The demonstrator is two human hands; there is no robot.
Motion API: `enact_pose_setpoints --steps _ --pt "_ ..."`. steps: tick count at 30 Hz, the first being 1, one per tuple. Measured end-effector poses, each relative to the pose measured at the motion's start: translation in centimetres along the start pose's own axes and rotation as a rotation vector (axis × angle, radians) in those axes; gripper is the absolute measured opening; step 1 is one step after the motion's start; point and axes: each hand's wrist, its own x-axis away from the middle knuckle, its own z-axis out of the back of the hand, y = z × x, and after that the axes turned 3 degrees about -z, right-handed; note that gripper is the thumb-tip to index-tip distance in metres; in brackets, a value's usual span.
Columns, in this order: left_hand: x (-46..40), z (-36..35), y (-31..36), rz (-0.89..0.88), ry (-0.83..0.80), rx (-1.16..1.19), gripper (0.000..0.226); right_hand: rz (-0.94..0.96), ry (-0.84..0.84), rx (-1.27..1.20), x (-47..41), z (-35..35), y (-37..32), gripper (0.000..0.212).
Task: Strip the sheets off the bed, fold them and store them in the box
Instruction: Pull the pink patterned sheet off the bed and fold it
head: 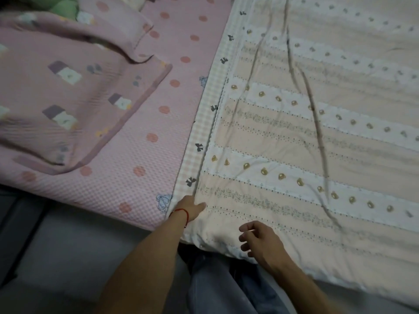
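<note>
A green cushion (62, 6) lies at the bed's far left corner, partly hidden. Grey floor (74, 252) runs along the near edge, a dark frame (13, 227) standing at its left. Blue jeans (217, 288) show below.

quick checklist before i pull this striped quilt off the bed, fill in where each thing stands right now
1. Left hand on the striped quilt at its checked border: ok, fingers tucked under the edge.
2. Right hand gripping: not ok, open above the near edge.
3. Quilt top free of objects: ok in the part shown.
4. Pink blanket off the quilt: ok, it lies apart on the dotted sheet.
5. Far corners free: cannot tell, out of frame.
6. Box nearby: cannot tell, not visible.
</note>
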Motion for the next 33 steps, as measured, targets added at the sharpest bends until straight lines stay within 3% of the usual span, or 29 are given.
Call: enact_pose_setpoints --steps 6,12,16,18,23,27,30,33 --pt "5.4 -1.0 0.2 -0.061 0.104 -0.066 0.062 0.004 0.009 -0.027 3.3 2.6 2.0 0.016" --pt "13.0 -5.7 7.4 -0.223 0.182 -0.131 0.059 -0.007 0.079 -0.202 5.1 6.5 5.2 0.015" --pt "18.0 -11.8 14.0 -0.369 0.198 -0.122 0.041 0.153 0.0 -0.264 6.1 10.1 5.9 0.012" --pt "19.6 -15.5 16.7 -0.425 0.21 -0.15 0.033 0.222 -0.02 -0.326 6.6 12.2 6.5 0.021" --pt "22.6 -25.8 22.2 -0.426 0.295 -0.297 0.029 0.185 0.053 -0.387 6.5 19.2 11.2 0.03" --pt "24.7 -34.1 27.0 -0.465 0.218 -0.33 0.031 0.115 0.067 -0.369 5.7 26.8 16.0 0.044" --pt "25.7 -38.3 28.8 -0.542 0.098 -0.316 0.036 0.082 0.111 -0.303 5.0 31.1 19.3 0.031" --pt "25.5 -41.5 30.3 -0.605 -0.024 -0.393 0.025 0.055 0.189 -0.147 4.2 34.5 22.3 0.026"
